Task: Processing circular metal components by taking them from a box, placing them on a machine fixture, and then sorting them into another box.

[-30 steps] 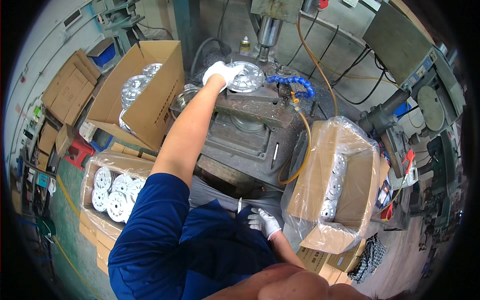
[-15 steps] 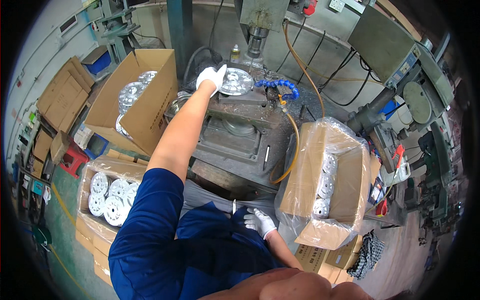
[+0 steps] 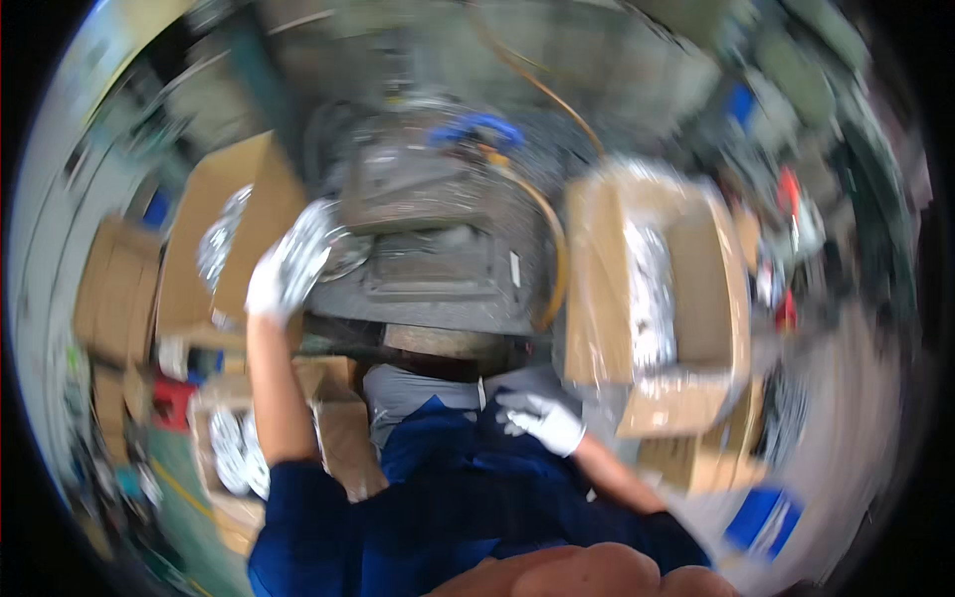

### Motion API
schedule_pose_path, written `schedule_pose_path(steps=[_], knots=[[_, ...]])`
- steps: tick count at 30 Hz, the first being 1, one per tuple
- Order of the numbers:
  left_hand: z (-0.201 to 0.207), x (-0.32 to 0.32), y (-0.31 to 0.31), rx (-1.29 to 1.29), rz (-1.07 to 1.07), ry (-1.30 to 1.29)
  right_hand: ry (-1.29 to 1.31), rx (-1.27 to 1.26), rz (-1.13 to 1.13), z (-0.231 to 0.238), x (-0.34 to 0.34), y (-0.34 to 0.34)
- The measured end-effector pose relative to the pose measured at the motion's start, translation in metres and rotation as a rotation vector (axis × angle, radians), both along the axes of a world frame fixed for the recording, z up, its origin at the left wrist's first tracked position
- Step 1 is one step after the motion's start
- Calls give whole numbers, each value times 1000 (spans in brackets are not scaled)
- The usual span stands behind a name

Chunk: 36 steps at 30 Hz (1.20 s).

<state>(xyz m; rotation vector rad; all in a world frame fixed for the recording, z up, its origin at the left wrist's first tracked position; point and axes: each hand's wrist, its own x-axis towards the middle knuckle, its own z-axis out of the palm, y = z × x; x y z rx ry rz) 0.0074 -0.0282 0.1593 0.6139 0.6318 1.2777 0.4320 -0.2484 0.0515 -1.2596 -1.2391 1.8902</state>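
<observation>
My left hand point(image 3: 267, 287), in a white glove, is closed on the edge of a silver metal disc point(image 3: 306, 249) with cut-outs, blurred by motion. It holds the disc tilted between the machine bed point(image 3: 428, 274) and a tall open carton point(image 3: 271, 199) on the left. Similar silver discs point(image 3: 221, 239) show inside that carton. Over my lap, my right hand point(image 3: 552, 423), also white-gloved, lies with its fingers apart and nothing in them.
Below left stands another carton point(image 3: 350, 433) with more discs. On the right is a plastic-lined carton point(image 3: 602, 279) holding a row of discs. A blue segmented hose point(image 3: 477, 127) and an orange hose point(image 3: 552, 234) cross the machine table.
My left hand has come away from the machine's top, moving left and nearer with the silver disc in it. My right hand remains over my lap. The whole view has shifted and blurred.
</observation>
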Motion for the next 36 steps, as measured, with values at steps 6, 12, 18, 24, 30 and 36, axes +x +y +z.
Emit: schedule_pose_path(steps=[6,12,18,24,30,36], knots=[[-39,126,-111,-249,-452,-15,-485,1133,-16,112,-2,52],[-37,200,-131,-235,-392,417,-546,1099,239,149,51,87],[-76,127,-123,-379,-375,578,-730,568,-338,138,234,124],[-113,67,-155,-405,-133,818,-1033,-226,32,24,317,163],[-107,41,-187,-311,-128,1012,-1067,-376,325,-78,295,170],[-105,26,-206,-377,-123,1107,-1166,-377,440,-87,281,179]])
